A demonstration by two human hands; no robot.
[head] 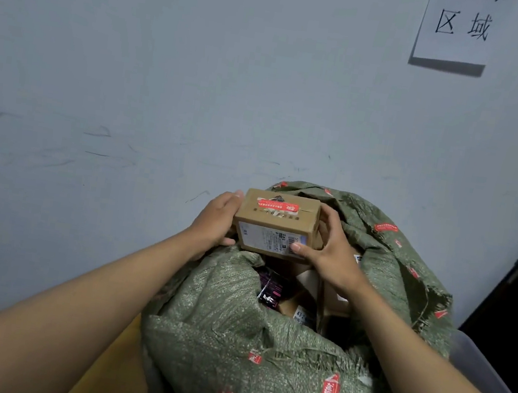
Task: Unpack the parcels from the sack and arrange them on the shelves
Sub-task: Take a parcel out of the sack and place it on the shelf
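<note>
Head view: 2 hands, left (pixel 216 220) and right (pixel 331 254), grip parcel (pixel 275 223) between them (above sack (pixel 232 326)).

Green woven sack (pixel 261 356) standing on yellowish floor (pixel 113 372).

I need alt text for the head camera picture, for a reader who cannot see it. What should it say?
Two bare hands, left hand and right hand, grip a small cardboard box by its ends above the open mouth of a green woven sack. More parcels lie inside the sack, and a paper sign hangs on the pale wall behind.
</note>
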